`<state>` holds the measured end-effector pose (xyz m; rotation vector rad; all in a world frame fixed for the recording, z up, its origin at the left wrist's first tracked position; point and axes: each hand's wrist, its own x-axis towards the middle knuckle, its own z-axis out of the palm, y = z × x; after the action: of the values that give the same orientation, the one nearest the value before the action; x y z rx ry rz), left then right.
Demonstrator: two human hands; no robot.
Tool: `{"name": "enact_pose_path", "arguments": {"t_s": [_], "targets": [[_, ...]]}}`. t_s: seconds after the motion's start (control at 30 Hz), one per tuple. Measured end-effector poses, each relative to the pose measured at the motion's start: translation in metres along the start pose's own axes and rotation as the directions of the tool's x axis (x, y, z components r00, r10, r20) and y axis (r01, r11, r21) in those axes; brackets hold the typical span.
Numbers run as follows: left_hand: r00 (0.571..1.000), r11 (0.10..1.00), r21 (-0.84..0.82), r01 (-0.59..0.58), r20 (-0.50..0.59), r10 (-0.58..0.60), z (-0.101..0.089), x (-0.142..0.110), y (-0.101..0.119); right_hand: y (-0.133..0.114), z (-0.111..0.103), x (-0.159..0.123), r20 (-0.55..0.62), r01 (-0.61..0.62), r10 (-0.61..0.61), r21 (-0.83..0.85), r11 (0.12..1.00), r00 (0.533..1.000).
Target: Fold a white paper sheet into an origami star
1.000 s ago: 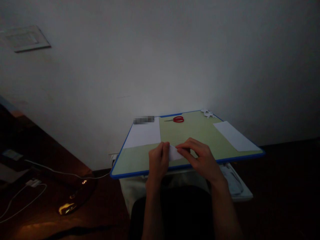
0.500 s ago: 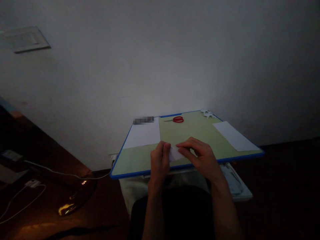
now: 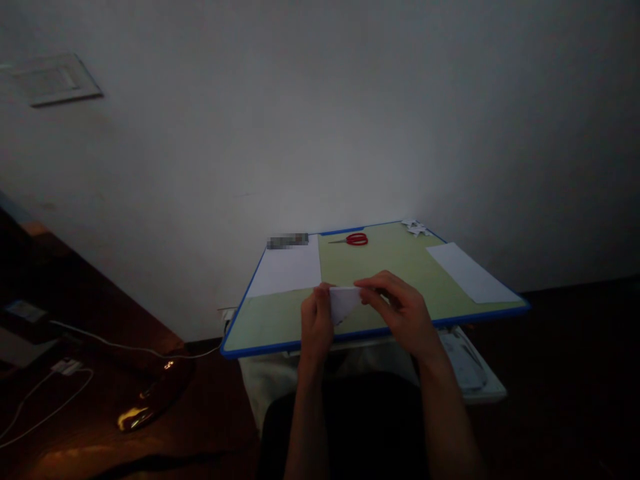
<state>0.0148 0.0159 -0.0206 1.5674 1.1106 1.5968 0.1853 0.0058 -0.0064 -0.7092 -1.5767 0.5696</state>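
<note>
"Over the near edge of the green board [image 3: 270,327], what have those hands got?"

"A small folded paper [image 3: 345,303], white, its top edge nearly level and its lower side slanting. The left hand [image 3: 317,323] grips its left end, thumb against curled fingers. The right hand [image 3: 403,310] pinches the upper right corner between thumb and fingertips."

"And close by, taking that paper as the middle of the dial and the wall as twelve?"

"At four o'clock a white tray [image 3: 494,388] juts out below the board; I can't make out what lies in it. At ten, a white sheet [image 3: 283,270] lies flat on the board, and at two there's a narrower sheet [image 3: 467,273], set slantwise along the right side."

"Further back?"

"Red-handled scissors [image 3: 357,239] at twelve, blades pointing to nine. At eleven, something blurred out [image 3: 287,241] sits on the far end of the wider sheet; no telling what. At one o'clock, white paper cut-outs [image 3: 417,228] are bunched in the far corner, pointed ones among them."

"Beyond all that?"

"A plain pale wall [image 3: 320,120], with a rectangular panel [image 3: 57,80] high up towards ten."
</note>
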Motion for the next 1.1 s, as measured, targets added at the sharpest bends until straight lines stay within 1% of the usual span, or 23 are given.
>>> {"name": "enact_pose_path", "arguments": {"t_s": [0.07, 0.13, 0.23, 0.33, 0.4, 0.47, 0.57, 0.7, 0.77, 0.87, 0.93, 1.0, 1.1], "targets": [[0.992, 0.995, -0.092, 0.046, 0.121, -0.035, -0.001, 0.000, 0.003, 0.001, 0.000, 0.001, -0.026, -0.006, 0.007, 0.032, 0.999, 1.000], [0.978, 0.984, -0.171, 0.057, 0.210, -0.020, -0.001, -0.001, 0.006, 0.001, 0.000, 0.001, -0.065, -0.012, 0.016, 0.059, 0.998, 0.998], [0.967, 0.969, -0.243, 0.037, 0.253, 0.027, 0.000, -0.001, 0.008, 0.002, 0.003, 0.001, -0.125, -0.062, 0.078, 0.128, 0.990, 0.989], [0.971, 0.964, -0.266, 0.001, 0.230, 0.063, 0.002, 0.000, 0.007, 0.003, 0.007, -0.001, -0.129, -0.136, 0.172, 0.254, 0.958, 0.977], [0.975, 0.970, -0.243, -0.018, 0.210, 0.070, 0.002, 0.000, 0.005, 0.004, 0.010, -0.002, -0.105, -0.154, 0.195, 0.311, 0.938, 0.975], [0.979, 0.977, -0.213, -0.024, 0.195, 0.067, 0.003, 0.001, 0.004, 0.005, 0.011, -0.003, -0.084, -0.152, 0.187, 0.316, 0.937, 0.979], [0.981, 0.980, -0.197, -0.035, 0.181, 0.071, 0.003, 0.002, 0.004, 0.008, 0.011, -0.003, -0.069, -0.146, 0.171, 0.277, 0.950, 0.983], [0.987, 0.989, -0.144, -0.045, 0.146, 0.066, 0.003, 0.001, 0.002, 0.009, 0.010, -0.003, -0.086, -0.166, 0.201, 0.305, 0.938, 0.976], [0.996, 0.996, -0.078, -0.037, 0.077, 0.043, 0.003, 0.001, 0.000, 0.009, 0.009, -0.004, -0.085, -0.186, 0.224, 0.324, 0.928, 0.971], [0.997, 0.999, 0.017, -0.038, -0.069, 0.039, 0.003, 0.002, -0.002, 0.009, 0.009, -0.004, -0.090, -0.207, 0.249, 0.328, 0.921, 0.964], [0.992, 0.998, 0.038, -0.046, -0.117, 0.050, 0.003, 0.002, -0.002, 0.010, 0.009, -0.004, -0.105, -0.212, 0.258, 0.324, 0.922, 0.960], [0.995, 0.999, -0.005, -0.042, -0.092, 0.042, 0.003, 0.003, -0.001, 0.011, 0.009, -0.003, -0.110, -0.211, 0.256, 0.316, 0.925, 0.960], [1.000, 0.988, -0.157, 0.003, 0.015, -0.001, 0.002, 0.002, 0.001, 0.012, 0.009, -0.003, -0.129, -0.189, 0.233, 0.281, 0.941, 0.964]]}}
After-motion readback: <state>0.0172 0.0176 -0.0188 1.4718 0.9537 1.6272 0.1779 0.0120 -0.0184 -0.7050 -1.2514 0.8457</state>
